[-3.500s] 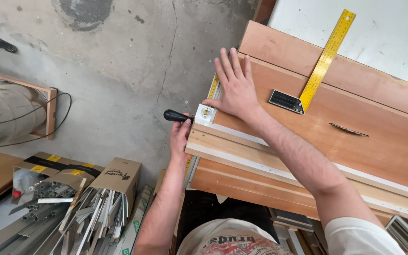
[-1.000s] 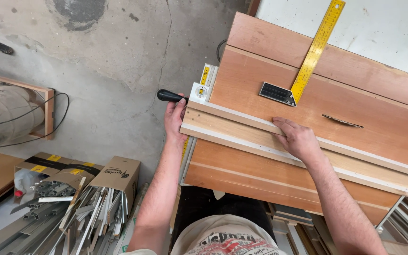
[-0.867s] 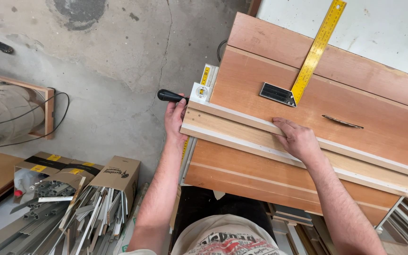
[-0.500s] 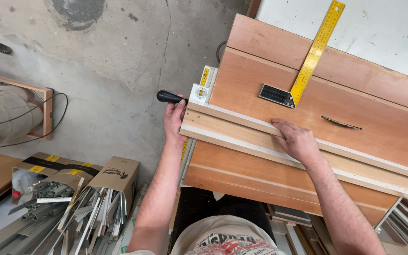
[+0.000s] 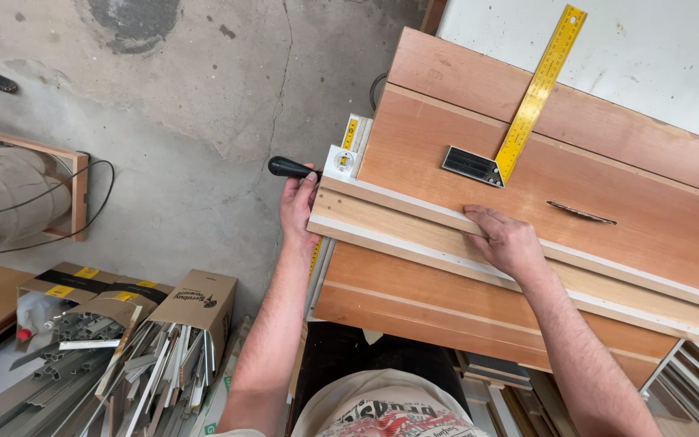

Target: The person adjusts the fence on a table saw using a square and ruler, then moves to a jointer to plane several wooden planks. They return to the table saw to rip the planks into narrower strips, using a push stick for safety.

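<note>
My left hand [image 5: 298,207] grips the near-left end of a long light wooden fence board [image 5: 414,222], just below a black lever handle [image 5: 288,168] and a white block with a yellow scale [image 5: 341,160]. My right hand [image 5: 505,239] lies flat on top of that board, fingers pointing left, about at its middle. The board runs slantwise across a stack of reddish-brown wooden panels [image 5: 608,210]. Beyond my right hand a yellow square ruler with a black base [image 5: 527,105] rests on the top panel.
A dark thin metal piece [image 5: 580,213] lies on the panel right of the ruler. A white sheet [image 5: 657,57] is at the top right. Cardboard boxes of metal profiles [image 5: 147,340] stand on the concrete floor at lower left, a wooden frame with a cable [image 5: 50,202] further left.
My right hand moved from the panel's far-left corner down onto the fence board. Over the last second both hands stay nearly still; the view shifted slightly.
</note>
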